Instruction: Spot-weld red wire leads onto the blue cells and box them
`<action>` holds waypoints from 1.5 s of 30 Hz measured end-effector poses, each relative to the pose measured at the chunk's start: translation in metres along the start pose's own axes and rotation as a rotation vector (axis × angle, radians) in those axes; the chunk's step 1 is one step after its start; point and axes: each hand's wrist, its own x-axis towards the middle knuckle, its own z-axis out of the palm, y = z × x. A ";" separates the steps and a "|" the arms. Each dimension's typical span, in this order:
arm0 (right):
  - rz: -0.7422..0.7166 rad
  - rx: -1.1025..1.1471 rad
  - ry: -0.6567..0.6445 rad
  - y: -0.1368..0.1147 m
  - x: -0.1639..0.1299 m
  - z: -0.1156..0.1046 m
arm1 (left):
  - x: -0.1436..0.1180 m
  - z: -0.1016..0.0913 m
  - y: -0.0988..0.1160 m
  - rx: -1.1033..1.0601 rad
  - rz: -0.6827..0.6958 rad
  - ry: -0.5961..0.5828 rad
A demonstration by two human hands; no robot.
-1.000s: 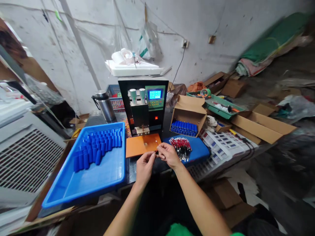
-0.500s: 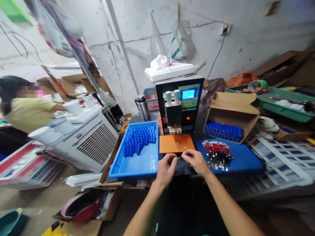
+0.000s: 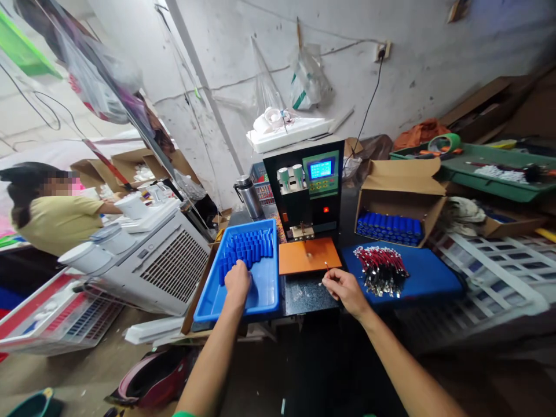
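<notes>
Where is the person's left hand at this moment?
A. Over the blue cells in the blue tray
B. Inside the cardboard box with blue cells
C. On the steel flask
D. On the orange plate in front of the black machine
A: the left hand reaches into the blue tray, over the near end of the blue cells, while the right hand pinches a small wire piece.

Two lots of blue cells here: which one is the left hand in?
The left hand is in the open blue tray left of the orange plate, at its loose cells. The other cells lie packed in the cardboard box, untouched.
</notes>
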 end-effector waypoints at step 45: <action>-0.176 0.050 0.220 -0.008 0.120 0.006 | -0.010 0.025 0.163 -1.020 0.383 0.139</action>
